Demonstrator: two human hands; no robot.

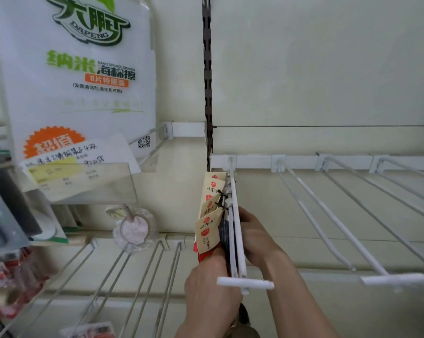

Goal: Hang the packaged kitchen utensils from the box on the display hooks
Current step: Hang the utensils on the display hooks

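We are in the middle of the hanging step: several packaged utensils (209, 215) with beige and red header cards already sit in a row on one white display hook (235, 228), which runs from the back rail at 12 o'clock toward us at 6 o'clock. Our left hand (211, 284) closes around the lower part of the nearest pack, on the 9 o'clock side of the hook. Our right hand (257, 236) is pressed against the hook's 3 o'clock side with its fingers curled toward the packs; whether it actually pinches a card we cannot tell, since the wire hides the fingertips. The box is not in view.

The next move, as we judge it, is to slide the nearest pack back toward 12 o'clock so it closes up against the others, then let go.

The hook ends in a white crossbar (245, 282) just beside our left knuckles, an edge to clear when we withdraw. At 3 o'clock the neighbouring hooks (328, 215) stand bare, with open room between them for later packs. At 9 o'clock it is tighter: a clear price tag holder (89, 181) and a large sponge packet (84, 76) hang near at 10 o'clock, and lower wire hooks (138, 276) run at 7 o'clock, so our clearest way out seems to be straight back toward 6 o'clock.
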